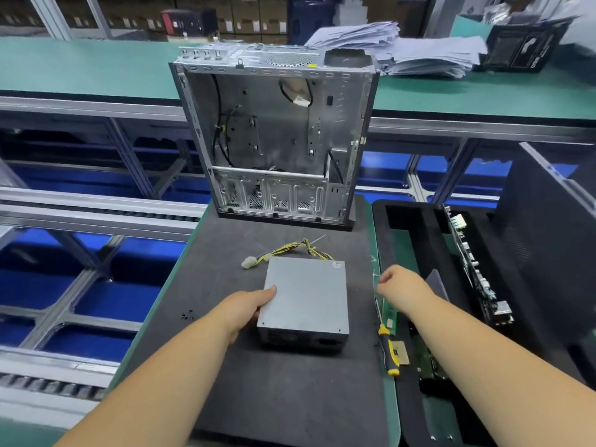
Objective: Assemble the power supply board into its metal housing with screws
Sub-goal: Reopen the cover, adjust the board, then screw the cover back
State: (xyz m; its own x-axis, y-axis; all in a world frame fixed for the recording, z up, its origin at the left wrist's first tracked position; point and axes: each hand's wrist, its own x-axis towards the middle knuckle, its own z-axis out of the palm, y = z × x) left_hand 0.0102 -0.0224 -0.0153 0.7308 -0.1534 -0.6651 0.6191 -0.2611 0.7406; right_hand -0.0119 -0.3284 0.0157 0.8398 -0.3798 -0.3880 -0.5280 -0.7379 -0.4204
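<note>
Left hand (248, 306) holding power supply box (306, 296) on desk (290, 398); right hand (401, 287) loosely curled, grip empty, above screwdriver (388, 350).

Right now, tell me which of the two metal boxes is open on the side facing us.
The tall computer case standing beyond, its cables showing. The grey power supply under the left hand is closed.

Power supply box (306, 291): plain grey, yellow-and-black wires (296, 248), white plug (249, 262). Metal case (274, 137): silver-grey, perforated vents. Mat (283, 382): dark grey. Counter (96, 66): green. Screwdriver (388, 351): yellow-and-black handle.
</note>
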